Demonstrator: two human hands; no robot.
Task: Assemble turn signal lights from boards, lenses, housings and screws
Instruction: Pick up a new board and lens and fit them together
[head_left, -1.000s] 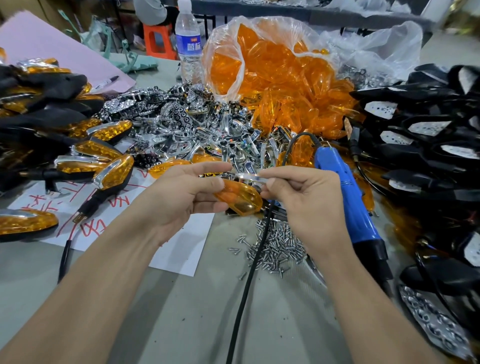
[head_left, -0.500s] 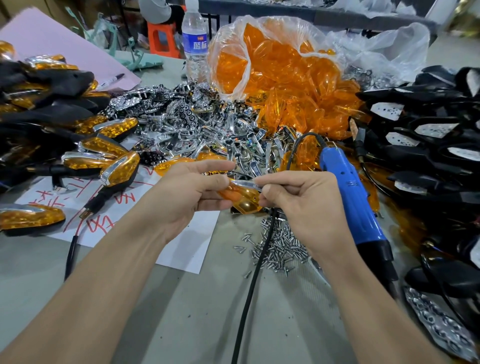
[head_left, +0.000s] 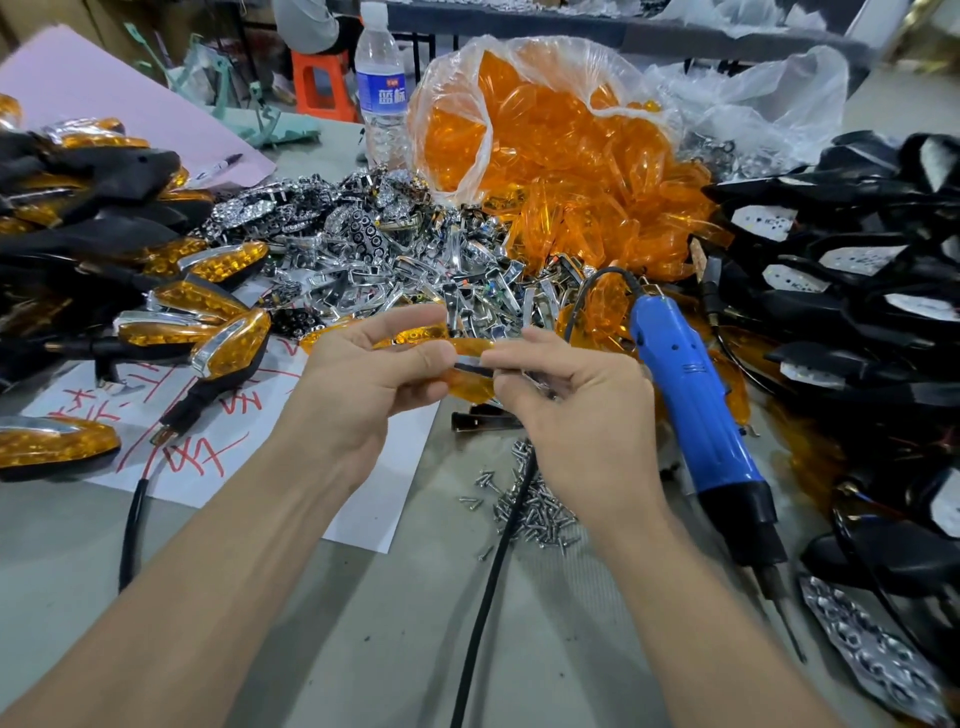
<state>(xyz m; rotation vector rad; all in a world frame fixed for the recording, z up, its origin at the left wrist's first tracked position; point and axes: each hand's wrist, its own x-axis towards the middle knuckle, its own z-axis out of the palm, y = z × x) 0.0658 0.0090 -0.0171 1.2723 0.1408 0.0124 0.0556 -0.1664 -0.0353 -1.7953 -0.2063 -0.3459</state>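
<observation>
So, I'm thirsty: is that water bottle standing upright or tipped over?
Upright: the water bottle stands on the table behind the parts pile, cap uppermost.

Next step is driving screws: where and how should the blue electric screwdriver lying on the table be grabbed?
Grip the blue electric screwdriver around the middle of its blue barrel, probably from above with the right hand, which is beside it. It lies flat, bit pointing toward the person, black cord leaving its far end, so the barrel's top is bare.
</observation>
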